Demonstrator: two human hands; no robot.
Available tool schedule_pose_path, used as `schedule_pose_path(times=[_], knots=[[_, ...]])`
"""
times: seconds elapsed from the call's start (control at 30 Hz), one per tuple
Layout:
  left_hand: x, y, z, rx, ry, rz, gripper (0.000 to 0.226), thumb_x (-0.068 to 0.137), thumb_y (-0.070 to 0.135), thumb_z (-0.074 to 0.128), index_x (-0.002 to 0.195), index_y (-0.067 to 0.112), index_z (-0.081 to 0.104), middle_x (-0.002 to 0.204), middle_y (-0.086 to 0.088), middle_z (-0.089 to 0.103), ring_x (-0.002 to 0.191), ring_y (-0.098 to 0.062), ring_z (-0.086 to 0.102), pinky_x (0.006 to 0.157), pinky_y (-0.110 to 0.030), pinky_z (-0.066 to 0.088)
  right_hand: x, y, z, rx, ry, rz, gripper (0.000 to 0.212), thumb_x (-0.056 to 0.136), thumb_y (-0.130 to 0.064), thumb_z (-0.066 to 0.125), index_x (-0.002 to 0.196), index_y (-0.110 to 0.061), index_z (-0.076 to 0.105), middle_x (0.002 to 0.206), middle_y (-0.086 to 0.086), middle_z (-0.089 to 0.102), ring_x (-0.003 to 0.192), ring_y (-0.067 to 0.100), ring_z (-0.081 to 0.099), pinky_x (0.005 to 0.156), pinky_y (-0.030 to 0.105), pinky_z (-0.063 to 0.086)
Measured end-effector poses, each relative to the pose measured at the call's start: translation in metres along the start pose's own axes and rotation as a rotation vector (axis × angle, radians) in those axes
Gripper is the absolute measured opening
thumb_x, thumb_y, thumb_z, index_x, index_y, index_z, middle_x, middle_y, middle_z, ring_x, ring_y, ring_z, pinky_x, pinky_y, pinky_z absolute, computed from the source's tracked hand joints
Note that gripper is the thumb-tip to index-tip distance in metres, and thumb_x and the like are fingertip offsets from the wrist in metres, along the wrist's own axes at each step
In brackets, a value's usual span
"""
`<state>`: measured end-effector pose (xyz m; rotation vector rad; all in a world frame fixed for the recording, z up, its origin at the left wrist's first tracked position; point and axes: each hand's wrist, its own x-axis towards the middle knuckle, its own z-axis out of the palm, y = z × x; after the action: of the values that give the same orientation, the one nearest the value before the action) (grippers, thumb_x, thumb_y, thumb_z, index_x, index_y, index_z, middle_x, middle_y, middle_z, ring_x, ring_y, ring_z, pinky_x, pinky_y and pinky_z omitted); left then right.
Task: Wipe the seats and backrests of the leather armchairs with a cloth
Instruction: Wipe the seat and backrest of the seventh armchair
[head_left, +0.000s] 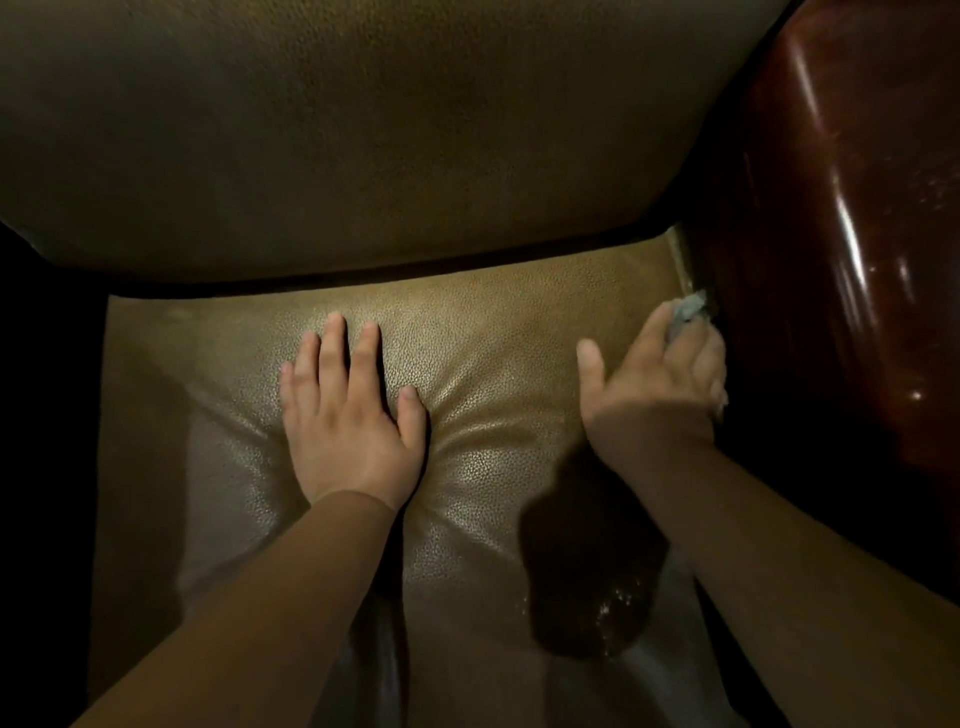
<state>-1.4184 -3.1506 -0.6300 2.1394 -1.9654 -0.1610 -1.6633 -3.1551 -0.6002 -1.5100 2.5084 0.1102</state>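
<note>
Pressing flat with straight fingers, the left hand (350, 415) dents the leather seat (467, 332). The right hand (657, 384) holds a grey cloth (685, 309) at the seat's right edge, against the glossy wooden armrest (831, 234), below the backrest (363, 130).

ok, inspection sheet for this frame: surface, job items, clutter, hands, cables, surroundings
Surface: brown leather seat cushion, creased and dented under the left hand; glossy patches near the front edge.
Job's things: grey cloth at the seat's right edge, by the armrest, mostly hidden by the right hand; leather backrest beyond the seat.
Clutter: nothing seen.
Hands: left hand flat, fingers straight, pressing the seat centre. Right hand has its grip on the cloth, thumb spread.
Cables: nothing seen.
Surroundings: shiny dark red-brown wooden armrest on the right; left side too dark to tell.
</note>
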Motion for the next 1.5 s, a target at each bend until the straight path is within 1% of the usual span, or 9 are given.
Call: schedule_pose_path(times=[0.17,0.3,0.43,0.67,0.87,1.03,1.2,1.3,1.5], knots=[[-0.001,-0.002,0.004,0.006,-0.004,-0.009,0.069,0.095,0.048,0.044,0.159,0.021,0.042,0.169,-0.009,0.033,0.158,-0.033,0.024,0.131,-0.050,0.009,0.060,-0.019,-0.004,0.114,-0.114,-0.089,0.084,0.100,-0.069,0.011,0.165,-0.016,0.014,0.172,0.015,0.004,0.158,0.031,-0.001,0.128,0.051,0.003],[0.000,0.000,-0.005,0.004,-0.044,-0.007,0.071,0.094,0.052,0.044,0.158,0.023,0.043,0.169,-0.009,0.034,0.157,-0.032,0.025,0.130,-0.051,0.012,-0.048,0.019,-0.001,0.061,-0.053,-0.360,0.077,0.103,-0.063,0.021,0.160,-0.012,0.035,0.165,0.021,0.029,0.153,0.038,0.025,0.123,0.055,0.024],[0.001,0.002,-0.016,0.021,-0.109,0.003,0.072,0.094,0.057,0.042,0.159,0.026,0.043,0.170,-0.009,0.032,0.158,-0.033,0.023,0.130,-0.050,0.010,-0.141,0.056,0.000,-0.057,-0.236,-0.584,0.083,0.099,-0.067,0.028,0.164,-0.016,0.024,0.171,0.017,0.013,0.159,0.035,0.008,0.124,0.055,0.022],[-0.030,-0.003,-0.046,0.034,-0.306,0.107,0.074,0.097,0.061,0.033,0.165,0.034,0.027,0.176,-0.002,0.015,0.163,-0.026,0.006,0.132,-0.048,0.006,-0.035,0.021,-0.017,0.077,-0.214,-0.186,0.079,0.104,-0.065,0.015,0.166,-0.017,0.006,0.173,0.016,-0.002,0.159,0.030,-0.010,0.127,0.046,-0.003],[-0.137,-0.009,-0.071,0.029,-0.331,0.175,0.079,0.095,0.054,0.047,0.167,0.026,0.028,0.176,-0.008,0.014,0.163,-0.030,0.005,0.132,-0.050,0.008,-0.185,0.058,-0.002,-0.105,-0.253,-0.820,0.086,0.091,-0.066,0.045,0.162,-0.020,0.029,0.169,0.013,0.022,0.158,0.032,0.016,0.128,0.047,0.007],[-0.202,-0.013,-0.075,0.100,-0.356,0.293,0.078,0.094,0.055,0.052,0.165,0.030,0.033,0.176,-0.010,0.013,0.163,-0.034,0.008,0.130,-0.058,0.010,-0.158,0.096,-0.005,-0.048,-0.183,-0.128,0.085,0.095,-0.063,0.023,0.159,-0.008,0.034,0.163,0.026,0.030,0.157,0.040,0.012,0.126,0.056,0.017],[-0.205,-0.018,-0.071,0.060,-0.300,0.328,0.075,0.095,0.052,0.050,0.165,0.029,0.035,0.175,-0.012,0.017,0.162,-0.037,0.013,0.129,-0.060,0.012,-0.272,0.062,-0.001,-0.035,-0.137,-0.493,0.081,0.093,-0.061,0.044,0.161,-0.018,0.035,0.166,0.018,0.030,0.156,0.036,0.021,0.127,0.041,-0.008],[-0.205,-0.016,-0.068,0.079,-0.293,0.321,0.072,0.098,0.052,0.042,0.165,0.030,0.032,0.175,-0.010,0.016,0.162,-0.036,0.011,0.129,-0.058,0.010,-0.247,0.103,0.003,-0.111,-0.186,-0.813,0.084,0.091,-0.062,0.049,0.163,-0.026,0.025,0.165,0.009,0.034,0.154,0.028,0.023,0.127,0.041,0.005],[-0.213,-0.011,-0.065,0.120,-0.236,0.239,0.068,0.100,0.051,0.037,0.165,0.032,0.031,0.175,-0.004,0.019,0.162,-0.030,0.012,0.130,-0.054,0.008,-0.226,0.116,0.018,0.047,-0.016,-0.133,0.078,0.102,-0.059,0.021,0.164,-0.012,0.019,0.164,0.024,0.028,0.154,0.041,0.022,0.124,0.055,0.022]])
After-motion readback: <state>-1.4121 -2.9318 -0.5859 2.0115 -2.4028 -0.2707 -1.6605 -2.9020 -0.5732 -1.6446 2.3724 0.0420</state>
